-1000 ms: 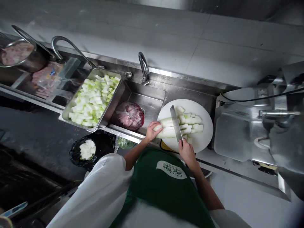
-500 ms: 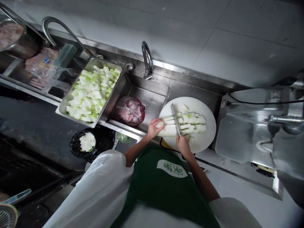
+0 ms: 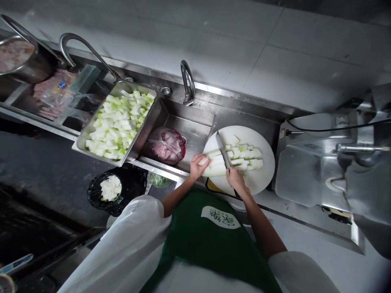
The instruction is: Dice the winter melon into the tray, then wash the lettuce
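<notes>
White, round cutting board (image 3: pixel 259 180) on the metal counter (image 3: pixel 244 116); bearings are taken from its centre, twelve at the top of the view. Pale green vegetable strips (image 3: pixel 215 167) lie on it, reaching the rim at nine o'clock. Cut vegetable pieces (image 3: pixel 249 154) lie close together from the middle toward three o'clock, with one loose piece (image 3: pixel 236 139) apart at twelve.

The left hand (image 3: pixel 199 166) is at nine o'clock, its fingers curled over the outer end of the strips and gripping them. The right hand (image 3: pixel 236 178) is near six o'clock, its fingers closed around the handle of the knife (image 3: pixel 224 150). The blade crosses the strips, its tip pointing toward eleven; how deep the edge sits cannot be determined.

Surroundings: a sink (image 3: pixel 200 118) adjoins at ten o'clock, holding bagged meat (image 3: pixel 167 145). A curved faucet (image 3: pixel 187 83) stands between ten and eleven. Farther out, between nine and ten, a deep metal tray (image 3: pixel 141 143) is heaped with diced vegetable (image 3: pixel 120 126). Between eight and nine, a black bag (image 3: pixel 134 183) contains white pieces (image 3: pixel 110 188). Metal equipment (image 3: pixel 297 175) stands at three. The wearer's green apron (image 3: pixel 214 248) is below, toward seven.
</notes>
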`<move>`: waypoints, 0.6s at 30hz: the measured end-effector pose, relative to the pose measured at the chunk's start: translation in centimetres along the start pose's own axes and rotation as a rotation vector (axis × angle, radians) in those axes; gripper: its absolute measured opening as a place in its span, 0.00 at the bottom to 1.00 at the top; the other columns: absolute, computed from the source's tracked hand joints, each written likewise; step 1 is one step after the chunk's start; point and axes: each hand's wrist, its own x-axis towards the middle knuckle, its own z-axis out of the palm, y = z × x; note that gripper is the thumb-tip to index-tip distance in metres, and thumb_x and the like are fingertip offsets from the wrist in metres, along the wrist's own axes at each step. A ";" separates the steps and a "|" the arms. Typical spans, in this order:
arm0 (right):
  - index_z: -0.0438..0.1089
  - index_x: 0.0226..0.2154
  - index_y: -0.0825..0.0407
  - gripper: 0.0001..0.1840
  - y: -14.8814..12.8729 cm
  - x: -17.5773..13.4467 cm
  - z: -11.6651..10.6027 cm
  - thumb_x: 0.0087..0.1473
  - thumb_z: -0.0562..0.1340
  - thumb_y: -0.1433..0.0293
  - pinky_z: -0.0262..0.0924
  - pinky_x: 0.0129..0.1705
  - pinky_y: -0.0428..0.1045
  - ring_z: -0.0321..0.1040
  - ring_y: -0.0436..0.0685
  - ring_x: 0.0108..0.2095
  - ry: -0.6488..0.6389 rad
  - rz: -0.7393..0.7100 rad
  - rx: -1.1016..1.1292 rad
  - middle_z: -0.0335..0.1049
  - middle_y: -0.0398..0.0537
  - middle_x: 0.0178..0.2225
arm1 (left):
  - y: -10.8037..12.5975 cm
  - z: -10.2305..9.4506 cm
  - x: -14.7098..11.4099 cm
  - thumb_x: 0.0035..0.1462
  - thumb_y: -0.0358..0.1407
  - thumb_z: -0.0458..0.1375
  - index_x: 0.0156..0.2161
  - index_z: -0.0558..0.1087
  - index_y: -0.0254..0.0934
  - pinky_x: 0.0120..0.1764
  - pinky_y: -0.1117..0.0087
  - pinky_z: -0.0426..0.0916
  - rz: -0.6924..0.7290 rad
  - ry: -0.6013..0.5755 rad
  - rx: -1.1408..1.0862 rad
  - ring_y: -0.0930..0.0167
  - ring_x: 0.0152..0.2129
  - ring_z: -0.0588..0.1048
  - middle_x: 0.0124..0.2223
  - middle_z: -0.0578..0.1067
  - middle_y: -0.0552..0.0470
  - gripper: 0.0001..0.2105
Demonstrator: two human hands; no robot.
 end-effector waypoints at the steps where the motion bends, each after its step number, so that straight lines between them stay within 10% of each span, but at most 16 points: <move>1: 0.74 0.48 0.59 0.20 0.0 -0.4 -0.5 0.72 0.49 0.68 0.56 0.40 0.47 0.76 0.59 0.42 0.014 -0.001 -0.006 0.79 0.60 0.42 | 0.0 0.1 -0.1 0.62 0.50 0.64 0.40 0.80 0.41 0.51 0.56 0.70 -0.008 0.020 -0.003 0.62 0.43 0.77 0.43 0.81 0.46 0.15; 10: 0.73 0.46 0.57 0.18 0.2 -5.4 -0.8 0.72 0.49 0.68 0.57 0.41 0.49 0.74 0.61 0.42 0.073 -0.068 -0.058 0.78 0.60 0.40 | 0.1 0.7 -0.1 0.61 0.50 0.65 0.36 0.79 0.40 0.49 0.57 0.71 -0.028 0.108 -0.010 0.63 0.41 0.77 0.39 0.80 0.47 0.15; 18: 0.74 0.46 0.59 0.19 0.1 -3.5 0.4 0.72 0.49 0.69 0.58 0.41 0.48 0.75 0.60 0.41 -0.025 -0.047 -0.049 0.79 0.61 0.40 | 0.5 0.8 0.3 0.61 0.50 0.65 0.36 0.78 0.40 0.49 0.57 0.71 -0.063 0.066 0.010 0.63 0.41 0.77 0.39 0.79 0.47 0.14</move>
